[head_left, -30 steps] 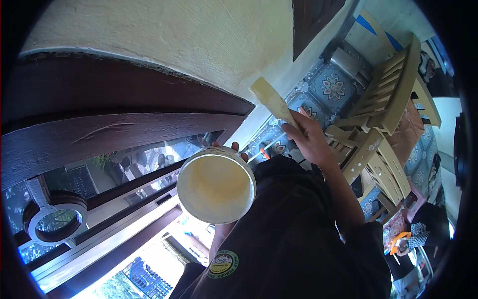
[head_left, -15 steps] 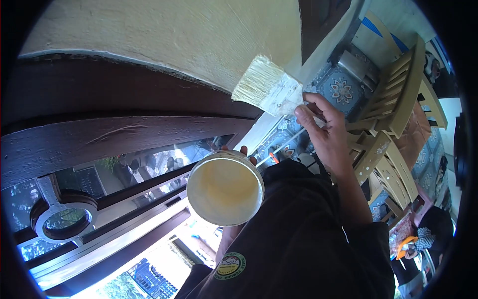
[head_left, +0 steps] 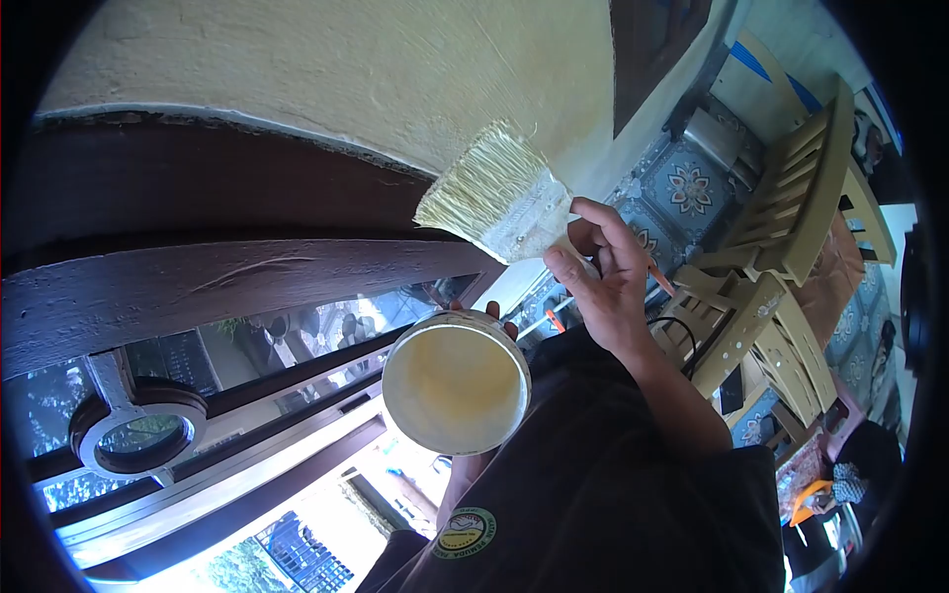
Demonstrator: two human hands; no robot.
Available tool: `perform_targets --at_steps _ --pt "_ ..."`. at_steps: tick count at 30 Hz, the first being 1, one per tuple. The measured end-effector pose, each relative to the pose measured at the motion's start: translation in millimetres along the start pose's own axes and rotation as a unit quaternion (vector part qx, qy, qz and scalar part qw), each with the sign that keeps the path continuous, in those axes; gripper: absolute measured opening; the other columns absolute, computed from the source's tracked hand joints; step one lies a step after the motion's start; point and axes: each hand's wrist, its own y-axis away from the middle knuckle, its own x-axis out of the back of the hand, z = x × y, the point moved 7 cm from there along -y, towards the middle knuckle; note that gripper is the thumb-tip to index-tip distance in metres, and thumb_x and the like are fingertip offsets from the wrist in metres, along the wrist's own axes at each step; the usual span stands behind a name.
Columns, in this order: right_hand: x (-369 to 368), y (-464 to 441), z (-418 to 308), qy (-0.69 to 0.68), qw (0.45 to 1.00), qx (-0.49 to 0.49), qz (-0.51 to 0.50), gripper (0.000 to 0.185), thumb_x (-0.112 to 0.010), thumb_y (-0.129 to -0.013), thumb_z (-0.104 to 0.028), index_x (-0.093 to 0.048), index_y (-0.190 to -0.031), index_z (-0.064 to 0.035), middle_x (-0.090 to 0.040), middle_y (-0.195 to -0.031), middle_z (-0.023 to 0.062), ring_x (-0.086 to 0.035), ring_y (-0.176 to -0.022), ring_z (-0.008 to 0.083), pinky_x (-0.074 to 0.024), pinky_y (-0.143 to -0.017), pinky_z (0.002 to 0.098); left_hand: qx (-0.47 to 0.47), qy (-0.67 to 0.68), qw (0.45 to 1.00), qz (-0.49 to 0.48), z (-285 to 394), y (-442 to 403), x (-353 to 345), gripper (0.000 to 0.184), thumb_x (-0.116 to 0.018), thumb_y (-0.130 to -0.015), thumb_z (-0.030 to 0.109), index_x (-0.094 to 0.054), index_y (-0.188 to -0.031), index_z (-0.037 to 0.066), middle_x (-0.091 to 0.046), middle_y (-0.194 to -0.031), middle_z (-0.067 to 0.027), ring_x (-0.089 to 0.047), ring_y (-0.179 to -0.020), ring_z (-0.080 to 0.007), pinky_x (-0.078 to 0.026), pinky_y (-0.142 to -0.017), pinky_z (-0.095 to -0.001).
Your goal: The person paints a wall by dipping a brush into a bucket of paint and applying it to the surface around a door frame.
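Cream-coated bristles (head_left: 482,180) are fanning beyond the bucket (head_left: 435,395), your right hand (head_left: 615,296) is pinching the brush (head_left: 526,221) in its grip, your left hand (head_left: 492,309) is cupping the bucket, and the wall (head_left: 376,59) beyond is looking largely coated, leftover patches being unclear.

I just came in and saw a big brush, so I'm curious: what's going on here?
A person is holding a wide brush up in their right hand. Its bristles have pale, yellowish stuff on them. Their left hand holds a round bucket, with a pale yellowish coating inside. The brush is in front of a cream wall and dark wood, but I can't tell if it touches either one.
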Motion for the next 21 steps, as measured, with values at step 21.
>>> perform_targets --at_steps 21 --pt "24 14 51 0.180 0.969 0.090 0.141 0.033 -0.078 -0.089 -0.005 -0.062 -0.116 0.0043 -0.064 -0.095 0.0099 -0.061 -0.077 0.0119 -0.0498 -0.065 0.0261 0.001 0.026 1.000 0.003 9 2 11 0.069 -0.067 -0.092 0.052 -0.050 -0.149 0.016 -0.039 -0.153 -0.0254 -0.040 -0.135 -0.0430 -0.042 -0.108 -0.0637"
